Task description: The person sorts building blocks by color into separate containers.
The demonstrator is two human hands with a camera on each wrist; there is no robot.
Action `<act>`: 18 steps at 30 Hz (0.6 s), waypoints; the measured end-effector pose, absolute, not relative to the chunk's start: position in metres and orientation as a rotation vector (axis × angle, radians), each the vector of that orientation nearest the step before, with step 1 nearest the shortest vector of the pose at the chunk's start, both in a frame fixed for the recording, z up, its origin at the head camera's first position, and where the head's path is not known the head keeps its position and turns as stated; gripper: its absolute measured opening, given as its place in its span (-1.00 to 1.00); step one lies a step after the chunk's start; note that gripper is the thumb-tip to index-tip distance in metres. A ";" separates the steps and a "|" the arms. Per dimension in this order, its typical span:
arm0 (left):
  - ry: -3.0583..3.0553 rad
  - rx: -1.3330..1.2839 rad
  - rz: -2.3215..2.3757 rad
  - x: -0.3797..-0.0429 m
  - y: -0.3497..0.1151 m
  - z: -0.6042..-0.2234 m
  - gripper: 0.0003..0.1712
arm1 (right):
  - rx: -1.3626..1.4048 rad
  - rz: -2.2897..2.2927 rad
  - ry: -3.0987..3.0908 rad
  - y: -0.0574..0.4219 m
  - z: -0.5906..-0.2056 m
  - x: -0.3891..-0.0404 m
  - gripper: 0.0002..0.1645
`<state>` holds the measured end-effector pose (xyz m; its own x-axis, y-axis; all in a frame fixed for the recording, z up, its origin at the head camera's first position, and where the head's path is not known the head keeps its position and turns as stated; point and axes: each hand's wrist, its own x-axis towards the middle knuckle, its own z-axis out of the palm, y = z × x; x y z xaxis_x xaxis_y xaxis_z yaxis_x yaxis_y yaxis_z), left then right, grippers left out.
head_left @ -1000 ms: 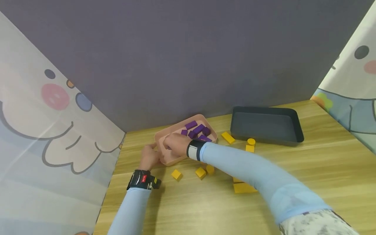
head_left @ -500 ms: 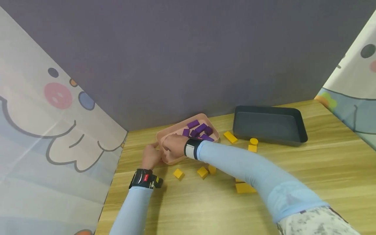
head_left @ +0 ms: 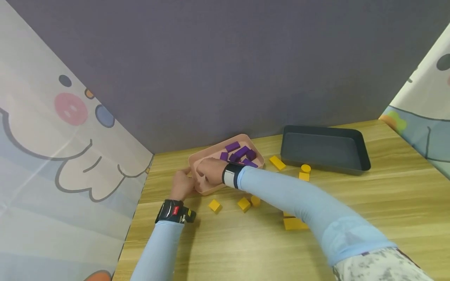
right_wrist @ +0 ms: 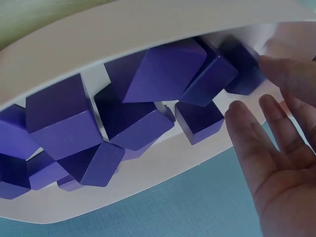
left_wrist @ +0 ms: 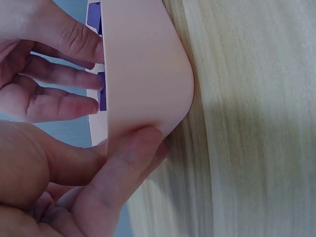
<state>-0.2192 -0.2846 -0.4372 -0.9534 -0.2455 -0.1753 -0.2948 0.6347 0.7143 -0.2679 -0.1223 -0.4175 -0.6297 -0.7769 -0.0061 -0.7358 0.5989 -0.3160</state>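
A pink tray (head_left: 213, 153) holds several purple wooden blocks (head_left: 241, 152), bunched toward its right end in the head view. My left hand (head_left: 182, 185) pinches the tray's near left corner, the thumb and fingers on either side of the wall (left_wrist: 148, 64) in the left wrist view. My right hand (head_left: 211, 170) reaches into the tray's left part. In the right wrist view its fairly straight fingers (right_wrist: 247, 133) stand apart from the thumb, with a purple block (right_wrist: 242, 66) close to the thumb tip. Whether the thumb touches that block I cannot tell.
In front of the pink tray lie yellow cubes (head_left: 215, 205) and a yellow cylinder (head_left: 255, 200). A dark grey tray (head_left: 325, 150) stands to the right, yellow blocks (head_left: 277, 162) beside it. A yellow bar (head_left: 294, 224) shows beneath the right forearm. A grey panel (head_left: 225, 78) rises behind.
The whole head view has shifted slightly, so everything sits a little further right. Both hands keep nearly the same places at the pink tray.
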 end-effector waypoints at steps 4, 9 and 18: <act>2.793 -0.460 1.225 -0.219 -0.285 -0.436 -0.23 | -1.270 -0.437 2.667 -0.120 -0.417 -0.271 -0.80; 2.769 -0.451 1.250 -0.216 -0.282 -0.433 -0.20 | -1.213 -0.430 2.658 -0.112 -0.401 -0.266 -0.81; 2.750 -0.468 1.260 -0.214 -0.283 -0.433 -0.18 | -1.241 -0.478 2.652 -0.088 -0.359 -0.250 -0.89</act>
<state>-0.2138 -0.2825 -0.4329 -0.9501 -0.2408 -0.1983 -0.3074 0.6151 0.7261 -0.2499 -0.0881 -0.3585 -0.6376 -0.7701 -0.0220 -0.7139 0.6014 -0.3586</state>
